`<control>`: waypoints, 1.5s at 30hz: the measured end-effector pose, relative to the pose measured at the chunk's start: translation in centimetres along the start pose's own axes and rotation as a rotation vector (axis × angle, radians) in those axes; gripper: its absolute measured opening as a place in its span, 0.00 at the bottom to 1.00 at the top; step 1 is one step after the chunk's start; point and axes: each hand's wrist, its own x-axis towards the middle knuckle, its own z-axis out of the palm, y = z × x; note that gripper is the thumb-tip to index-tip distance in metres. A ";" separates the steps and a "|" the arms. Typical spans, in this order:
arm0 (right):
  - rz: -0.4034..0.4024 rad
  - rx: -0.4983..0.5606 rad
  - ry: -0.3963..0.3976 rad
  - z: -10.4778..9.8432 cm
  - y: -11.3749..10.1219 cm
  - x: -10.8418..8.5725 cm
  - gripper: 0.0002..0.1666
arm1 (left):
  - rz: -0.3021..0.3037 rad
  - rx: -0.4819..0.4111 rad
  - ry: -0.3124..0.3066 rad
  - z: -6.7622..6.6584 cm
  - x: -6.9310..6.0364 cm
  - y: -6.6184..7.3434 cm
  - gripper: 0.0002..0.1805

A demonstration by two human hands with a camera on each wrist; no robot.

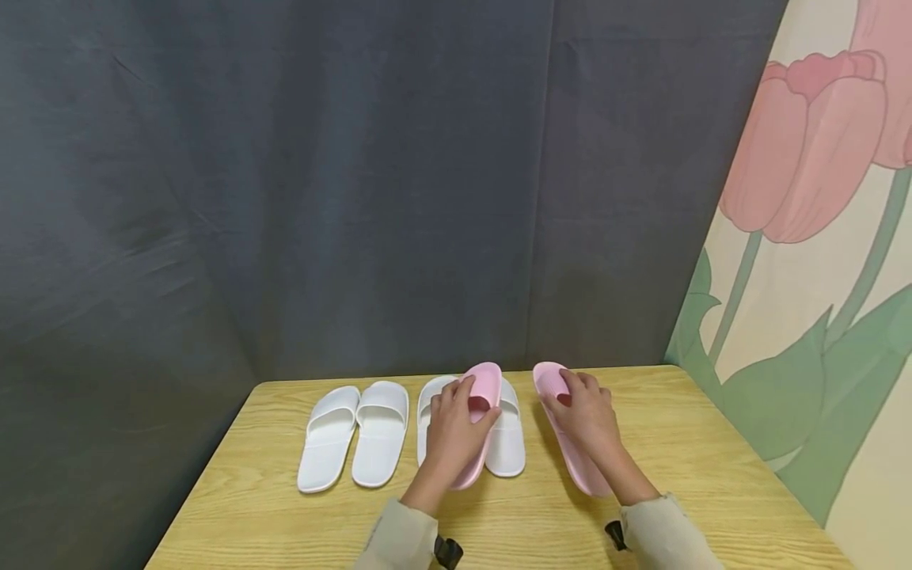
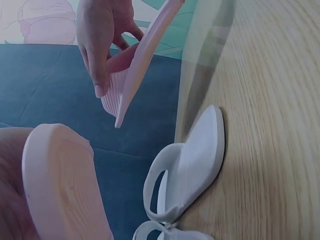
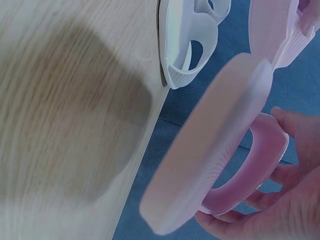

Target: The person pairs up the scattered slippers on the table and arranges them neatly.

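Observation:
My left hand [image 1: 454, 427] grips a pink slipper [image 1: 488, 382] by its strap, with the thumb on one side and the fingers on the other. That slipper hangs above a pair of white slippers [image 1: 507, 449] and partly covers them. To the right, my right hand [image 1: 588, 413] holds a second pink slipper [image 1: 579, 465] around the strap. In the right wrist view this pink slipper [image 3: 205, 150] is off the table, tilted, with its shadow on the wood. The left wrist view shows the sole of the left pink slipper [image 2: 65, 185].
Another white pair, a left slipper [image 1: 326, 451] and a right slipper [image 1: 381, 443], lies side by side at the left of the wooden table [image 1: 285, 530]. A dark curtain [image 1: 392, 198] hangs behind, and a tulip-painted wall [image 1: 805, 317] stands at the right.

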 end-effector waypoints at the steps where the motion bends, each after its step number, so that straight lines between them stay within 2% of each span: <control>1: 0.001 -0.001 0.000 0.0 0.0 0.0 0.42 | -0.002 0.005 0.001 0.1 0.0 0.1 0.38; 11: -0.011 0.007 0.022 0.1 -0.1 0.1 0.41 | 0.009 0.001 0.034 0.8 0.1 1.2 0.38; 21: -0.023 0.007 0.022 0.2 -0.1 0.0 0.41 | -0.013 -0.017 0.028 1.5 0.1 1.8 0.38; 35: 0.004 0.017 0.009 -0.3 -0.2 0.4 0.41 | -0.029 -0.018 -0.003 2.6 1.1 2.6 0.39; 45: -0.001 0.019 0.014 -0.6 0.2 0.7 0.42 | -0.012 0.010 0.019 3.6 1.9 3.3 0.38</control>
